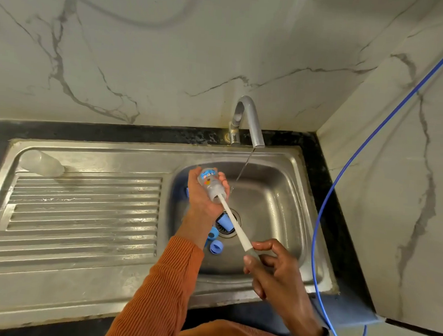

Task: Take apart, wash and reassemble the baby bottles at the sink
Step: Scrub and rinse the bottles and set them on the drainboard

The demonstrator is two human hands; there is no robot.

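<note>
**Brush inside the bottle, over the basin**

The left hand (205, 192) is curled around a small clear baby bottle (211, 184) with a blue printed picture on its side, holding it tilted above the sink basin (272, 211), open mouth toward the person. A white bottle brush (234, 223) runs into that mouth — its head sits inside the bottle, and its long handle slants down and to the right. The right hand (274, 268) pinches the lower end of the handle between thumb and fingertips, the remaining fingers loosely bent.

A thin stream of water (245, 165) falls from the metal tap (248, 120) just to the right of the bottle, not onto it.

On the basin floor lie several blue bottle parts: a cap (224, 222) resting on the drain, a ring (213, 234) beside the left forearm, and another round piece (216, 246) just below it. One more blue piece (187, 191) shows behind the left hand.

A second clear bottle (42, 163) lies on its side at the far left corner of the ribbed draining board (84, 212) — well apart from the basin. A blue hose (343, 179) hangs down the marble wall on the right.
</note>
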